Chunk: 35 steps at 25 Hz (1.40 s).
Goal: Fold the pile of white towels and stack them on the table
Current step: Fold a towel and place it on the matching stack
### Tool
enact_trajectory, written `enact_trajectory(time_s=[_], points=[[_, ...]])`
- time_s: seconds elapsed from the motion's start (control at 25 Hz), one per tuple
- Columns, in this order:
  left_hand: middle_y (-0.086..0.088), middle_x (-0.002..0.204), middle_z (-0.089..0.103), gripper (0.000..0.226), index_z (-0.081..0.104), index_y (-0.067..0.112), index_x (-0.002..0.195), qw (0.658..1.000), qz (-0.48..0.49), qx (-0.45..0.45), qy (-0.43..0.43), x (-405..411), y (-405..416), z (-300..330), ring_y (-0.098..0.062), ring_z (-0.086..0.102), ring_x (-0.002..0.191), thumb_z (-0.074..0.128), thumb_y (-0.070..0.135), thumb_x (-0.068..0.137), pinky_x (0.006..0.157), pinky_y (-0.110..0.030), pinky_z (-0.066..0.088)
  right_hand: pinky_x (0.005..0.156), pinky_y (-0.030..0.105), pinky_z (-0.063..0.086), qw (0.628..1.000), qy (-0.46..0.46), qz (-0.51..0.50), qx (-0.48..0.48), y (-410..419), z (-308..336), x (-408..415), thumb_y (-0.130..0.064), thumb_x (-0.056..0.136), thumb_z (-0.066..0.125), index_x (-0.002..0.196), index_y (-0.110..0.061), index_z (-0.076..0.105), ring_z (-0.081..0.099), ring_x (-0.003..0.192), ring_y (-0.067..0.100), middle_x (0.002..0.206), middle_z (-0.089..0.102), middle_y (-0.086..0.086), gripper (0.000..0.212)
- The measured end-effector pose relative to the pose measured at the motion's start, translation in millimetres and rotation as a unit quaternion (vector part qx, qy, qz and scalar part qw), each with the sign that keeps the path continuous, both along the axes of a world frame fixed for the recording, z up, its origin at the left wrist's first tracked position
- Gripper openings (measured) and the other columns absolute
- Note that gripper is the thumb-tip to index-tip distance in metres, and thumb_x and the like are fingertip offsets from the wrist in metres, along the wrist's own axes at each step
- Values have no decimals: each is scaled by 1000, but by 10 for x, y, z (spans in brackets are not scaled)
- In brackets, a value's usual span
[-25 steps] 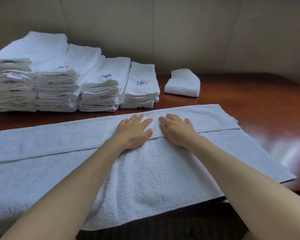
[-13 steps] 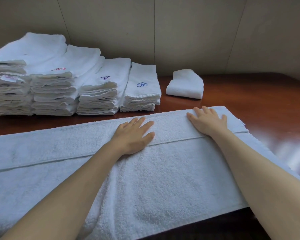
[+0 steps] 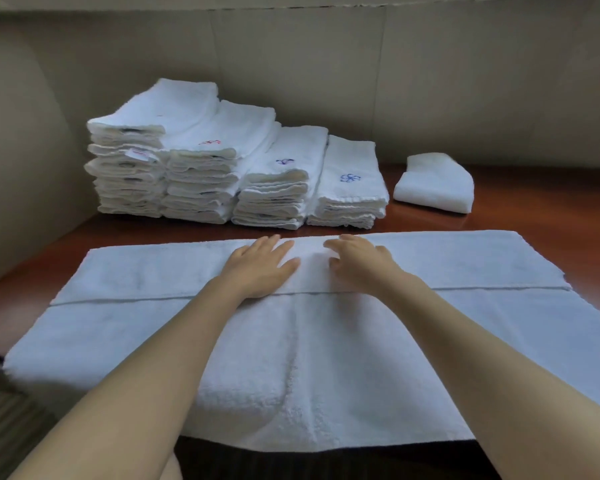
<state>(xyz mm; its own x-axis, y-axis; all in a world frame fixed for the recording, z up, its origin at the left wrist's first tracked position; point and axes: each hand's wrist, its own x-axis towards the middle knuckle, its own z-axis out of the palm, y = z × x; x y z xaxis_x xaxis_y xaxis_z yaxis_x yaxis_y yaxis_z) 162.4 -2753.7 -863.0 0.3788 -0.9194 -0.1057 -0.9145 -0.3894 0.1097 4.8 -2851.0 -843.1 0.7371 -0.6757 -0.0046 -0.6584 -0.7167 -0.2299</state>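
While four stacks of folded towels [image 3: 236,174] stand side by side against the beige wall [image 3: 326,81], a person's two bare hands rest on one large white towel [image 3: 326,358] spread across the glossy reddish-brown wooden table [image 3: 551,202]. The left hand [image 3: 262,268] lies flat, fingers straight and together; the right hand [image 3: 359,263] sits just beside it, fingers slightly bent, pressing the terry cloth and gripping nothing. One far strip of the towel is folded over, forming a long straight edge. A single small folded towel [image 3: 435,183] lies apart, right of the stacks.
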Motion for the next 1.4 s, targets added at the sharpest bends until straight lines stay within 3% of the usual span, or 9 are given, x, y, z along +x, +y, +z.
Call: enact_trajectory(time_s=[0.2, 0.28, 0.4, 0.6, 0.88, 1.04, 1.12, 1.24, 1.4], points=[[3, 160, 8, 56, 12, 33, 151, 987, 158, 1, -11, 1031, 763, -3, -16, 5, 147, 17, 52, 99, 117, -39, 7, 93, 42, 37, 996, -7, 90, -7, 470, -60, 466, -25, 97, 39, 126, -22, 52, 44, 123, 25, 124, 49, 2, 31], [3, 160, 7, 56, 11, 32, 151, 982, 190, 5, -14, 1299, 1007, -20, -16, 4, 147, 16, 51, 99, 118, -40, 8, 95, 43, 36, 991, -15, 133, -12, 664, -59, 665, -33, 99, 40, 129, -22, 49, 42, 126, 24, 129, 49, 1, 34], [3, 160, 8, 56, 13, 31, 151, 975, 219, -1, -26, 1544, 1244, -37, -16, 5, 147, 16, 51, 99, 117, -40, 9, 103, 45, 31, 978, -13, 209, -19, 1030, -101, 919, -46, 99, 35, 136, -27, 42, 34, 133, 20, 140, 41, -2, 42], [2, 160, 8, 55, 13, 32, 151, 960, 279, -18, -8, 1812, 1534, -56, -14, 6, 146, 15, 48, 99, 116, -40, 10, 116, 50, 0, 975, 23, 219, -10, 1307, -240, 1074, -58, 98, 20, 148, -39, 18, 1, 146, 13, 159, 7, -8, 54], [-4, 158, 16, 54, 18, 24, 151, 969, 246, -27, 5, 1602, 1911, 9, -22, 15, 145, 23, 44, 101, 114, -40, 17, 117, 49, 4, 976, 41, 215, -15, 1333, -183, 1051, -58, 98, 20, 149, -38, 18, 4, 147, 14, 159, 8, -7, 54], [-13, 119, 56, 37, 54, 8, 115, 940, 306, -150, -3, 1445, 2277, 92, -32, 50, 115, 50, 37, 93, 89, -36, 40, 105, 46, 24, 964, 25, 262, -30, 1671, -41, 1140, -41, 101, 31, 140, -29, 37, 26, 138, 20, 146, 32, -1, 42], [-15, 101, 66, 44, 59, 3, 92, 918, 376, -123, -22, 1344, 2454, 186, -33, 61, 95, 49, 46, 91, 76, -33, 46, 104, 45, 27, 951, 35, 308, -17, 1938, -3, 1206, -41, 100, 34, 140, -28, 38, 29, 137, 21, 145, 34, 1, 42], [-17, 74, 69, 79, 61, -8, 94, 872, 442, -69, 200, 1084, 2650, 261, -27, 68, 63, 36, 66, 90, 65, -32, 58, 108, 47, 27, 938, 69, 338, -15, 2212, 19, 1273, -48, 97, 38, 144, -30, 33, 26, 139, 22, 149, 30, 2, 50], [-24, 104, 68, 87, 52, -7, 121, 827, 390, 20, 405, 997, 2780, 176, -27, 70, 89, 47, 70, 83, 80, -34, 58, 111, 46, 24, 938, 79, 338, -9, 2266, 64, 1233, -48, 96, 44, 147, -29, 28, 22, 142, 21, 154, 23, 1, 57]])
